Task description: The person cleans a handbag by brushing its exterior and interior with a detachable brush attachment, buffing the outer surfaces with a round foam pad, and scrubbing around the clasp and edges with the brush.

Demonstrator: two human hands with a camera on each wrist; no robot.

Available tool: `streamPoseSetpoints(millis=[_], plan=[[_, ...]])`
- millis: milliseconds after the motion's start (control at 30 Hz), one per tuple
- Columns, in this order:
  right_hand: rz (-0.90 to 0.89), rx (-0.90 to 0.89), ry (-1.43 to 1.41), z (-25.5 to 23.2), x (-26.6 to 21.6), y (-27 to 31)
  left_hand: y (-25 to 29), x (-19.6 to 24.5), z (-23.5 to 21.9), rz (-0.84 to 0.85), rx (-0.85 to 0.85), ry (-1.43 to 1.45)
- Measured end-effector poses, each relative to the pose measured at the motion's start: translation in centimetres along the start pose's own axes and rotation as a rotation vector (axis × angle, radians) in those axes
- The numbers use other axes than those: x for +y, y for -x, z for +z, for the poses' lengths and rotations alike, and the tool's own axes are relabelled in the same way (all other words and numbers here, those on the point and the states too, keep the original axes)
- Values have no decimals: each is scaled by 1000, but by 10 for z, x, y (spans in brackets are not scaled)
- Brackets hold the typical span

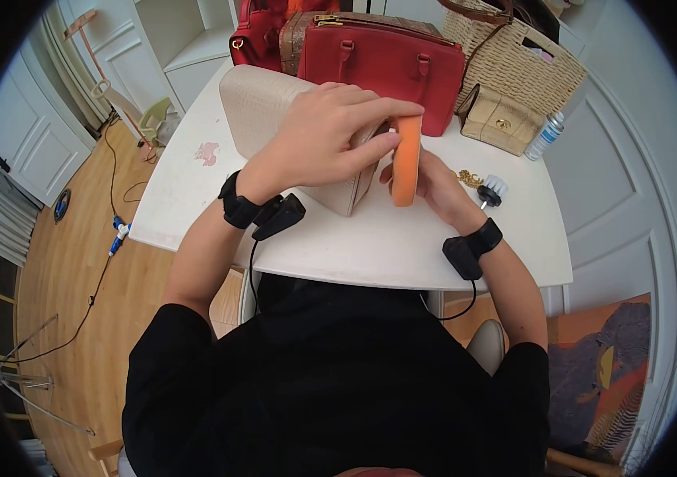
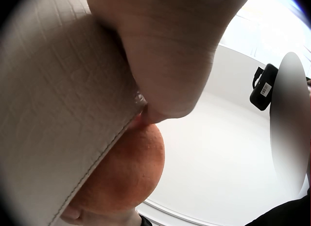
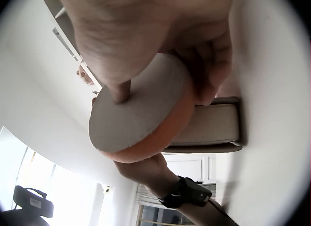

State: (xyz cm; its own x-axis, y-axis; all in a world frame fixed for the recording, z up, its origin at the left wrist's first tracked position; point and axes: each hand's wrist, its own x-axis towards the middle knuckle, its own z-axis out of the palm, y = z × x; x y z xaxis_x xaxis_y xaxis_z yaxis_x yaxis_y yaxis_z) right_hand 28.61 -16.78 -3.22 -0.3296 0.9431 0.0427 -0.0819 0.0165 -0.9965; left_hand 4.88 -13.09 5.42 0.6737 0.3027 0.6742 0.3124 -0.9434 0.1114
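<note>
An orange round sponge (image 1: 407, 167) with a pale flat back is held upright on edge between both hands. At its upper edge and orange face are the index finger and thumb of the left hand (image 1: 324, 137), which reaches across the beige textured handbag (image 1: 255, 99). The right hand (image 1: 438, 189) grips the sponge from the other side; in the right wrist view its thumb presses the pale back (image 3: 141, 109) while its fingers curl at the rim. Close beside the bag's stitched edge (image 2: 92, 165), the sponge (image 2: 129, 170) shows in the left wrist view. The left hand's other fingers are partly hidden.
Behind stand a red handbag (image 1: 382, 67), a woven basket bag (image 1: 505, 52) and a gold bag (image 1: 501, 119). A spray can (image 1: 545, 137), a gold chain (image 1: 468, 178) and a white brush (image 1: 495, 187) are on the table's right side. The table's front edge (image 1: 354, 278) is near the person.
</note>
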Motion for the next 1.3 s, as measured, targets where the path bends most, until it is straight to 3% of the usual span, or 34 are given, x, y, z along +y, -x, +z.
streamPoseSetpoints(millis=[133, 233, 333, 400, 533, 700, 833, 933, 1000, 1167, 1300], plan=[[-83, 124, -60, -4, -11, 4, 2, -14, -5, -22, 112, 177], [-199, 177, -99, -10, -13, 4, 8, -41, -17, -168, -40, -81], [-265, 223, -149, -10, -11, 4, 9, -50, -22, -271, -73, -173], [-184, 155, 108, -10, -11, 3, 8, -47, -20, -256, -44, -158], [-133, 98, 233, -11, -12, 2, 10, -50, -17, -237, -17, -140], [69, 1, 639, -21, -16, 0, 10, -50, -18, -238, -14, -134], [-44, 9, 754, -31, -26, 5, 11, -51, -17, -230, 2, -111], [-172, 97, 630, -43, -25, 5, 11, -51, -15, -207, 83, -91], [-161, 126, 143, -48, -20, -2, 11, -54, -16, -197, 83, -85], [-190, 228, -37, -24, -18, -1, 14, -63, -18, -154, 79, -64], [-179, 372, -28, -24, -9, -8, 13, -62, -41, -190, -188, 71]])
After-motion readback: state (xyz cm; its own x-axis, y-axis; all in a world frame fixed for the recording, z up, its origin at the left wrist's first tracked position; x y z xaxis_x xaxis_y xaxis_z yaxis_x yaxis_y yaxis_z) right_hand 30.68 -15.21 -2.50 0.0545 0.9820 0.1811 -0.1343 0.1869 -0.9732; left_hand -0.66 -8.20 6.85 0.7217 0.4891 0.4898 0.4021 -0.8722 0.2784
